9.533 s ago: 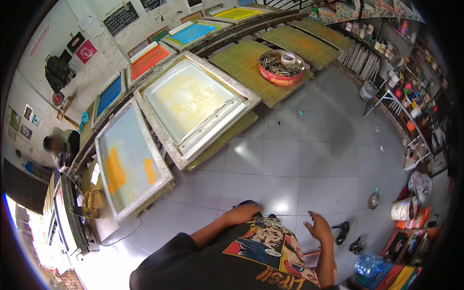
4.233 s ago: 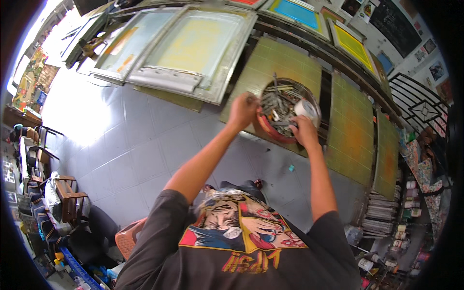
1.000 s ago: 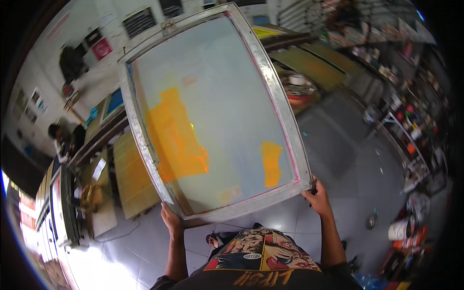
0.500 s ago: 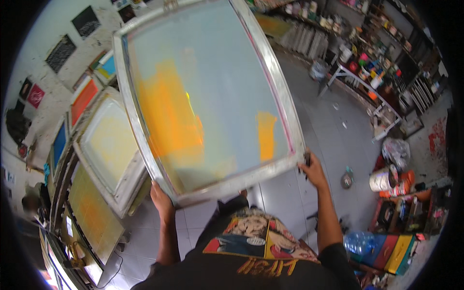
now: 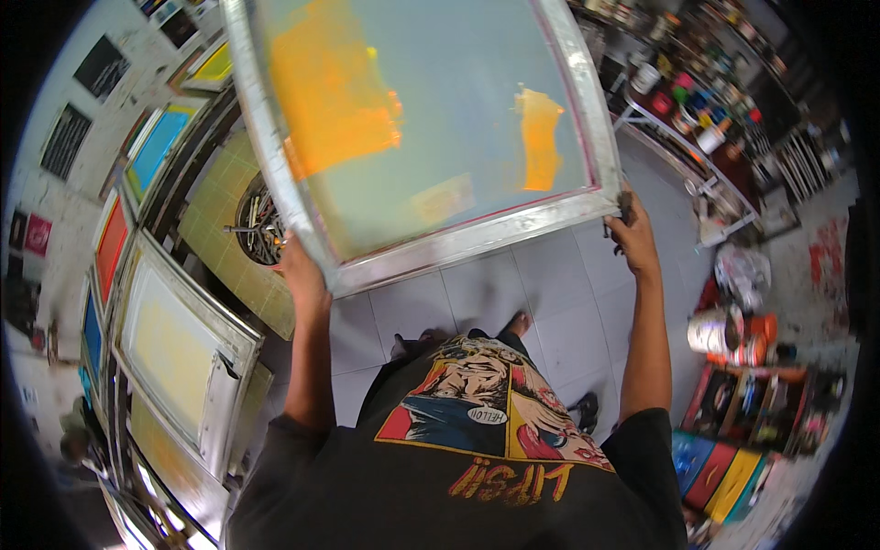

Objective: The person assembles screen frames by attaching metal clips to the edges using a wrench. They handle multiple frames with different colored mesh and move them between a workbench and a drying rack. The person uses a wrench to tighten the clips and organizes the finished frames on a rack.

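Note:
I carry a large silkscreen frame [image 5: 477, 235] out in front of me, its near bar gripped at both corners. The frame is pale metal around grey-green mesh. Two orange ink patches [image 5: 335, 101] show on the mesh, a broad one at left and a narrow one at right. My left hand [image 5: 307, 278] is closed on the near left corner. At the near right corner my right hand [image 5: 639, 240] grips the frame, with a small dark object beside its fingers that I cannot make out. The far end of the frame lies outside the picture.
To the left, another silkscreen frame [image 5: 170, 344] rests on a curved row of printing stations. A round container of tools [image 5: 261, 225] sits on a yellowish board [image 5: 215, 206]. At right stand a cluttered table [image 5: 692, 151], a white bucket [image 5: 713, 330] and a wooden shelf box [image 5: 752, 403]. Grey tiles [image 5: 477, 293] cover the floor.
My view has turned, and the held frame now appears higher and further right. The tool container has come into sight beside my left hand. Both hands keep their hold.

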A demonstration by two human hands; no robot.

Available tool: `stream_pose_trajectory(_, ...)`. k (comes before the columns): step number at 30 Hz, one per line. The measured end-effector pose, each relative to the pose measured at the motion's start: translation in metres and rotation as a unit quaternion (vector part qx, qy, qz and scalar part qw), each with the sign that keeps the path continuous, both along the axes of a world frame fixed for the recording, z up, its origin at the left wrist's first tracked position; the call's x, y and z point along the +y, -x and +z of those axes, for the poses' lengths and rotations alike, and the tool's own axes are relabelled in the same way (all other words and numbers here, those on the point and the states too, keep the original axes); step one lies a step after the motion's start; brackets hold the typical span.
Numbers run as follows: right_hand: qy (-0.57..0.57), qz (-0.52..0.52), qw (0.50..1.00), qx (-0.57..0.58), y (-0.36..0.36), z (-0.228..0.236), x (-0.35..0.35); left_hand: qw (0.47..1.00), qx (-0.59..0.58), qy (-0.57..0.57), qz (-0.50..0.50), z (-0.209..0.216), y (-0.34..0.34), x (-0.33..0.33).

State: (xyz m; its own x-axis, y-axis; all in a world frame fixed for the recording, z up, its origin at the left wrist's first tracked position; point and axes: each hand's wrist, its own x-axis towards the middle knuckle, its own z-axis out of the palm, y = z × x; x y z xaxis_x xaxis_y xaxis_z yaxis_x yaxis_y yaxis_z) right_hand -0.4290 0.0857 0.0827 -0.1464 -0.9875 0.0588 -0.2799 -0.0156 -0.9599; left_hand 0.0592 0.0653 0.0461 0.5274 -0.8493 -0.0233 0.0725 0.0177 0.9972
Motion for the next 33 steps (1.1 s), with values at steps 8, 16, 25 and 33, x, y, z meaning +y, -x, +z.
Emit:
stream_pose_trajectory(8,-0.045,0.064,0.989,-0.122,0.089,-0.02,-0.164,0.995,-0.033,0.011,0.096,-0.014,0.088,-0.088)
stream_pose_trajectory(16,0.005,0.232,0.973,-0.007,0.139,-0.012,-0.351,0.979,-0.102,0.025,0.172,0.029,0.09,-0.152)
stream_pose_trajectory(25,0.153,0.361,0.858,-0.33,0.048,0.139,-0.566,0.933,-0.299,0.036,0.198,0.174,0.025,-0.251)
stream_pose_trajectory(33,0.079,0.244,0.9,-0.352,0.038,0.122,-0.654,0.866,-0.469,0.04,0.171,0.298,-0.005,-0.353)
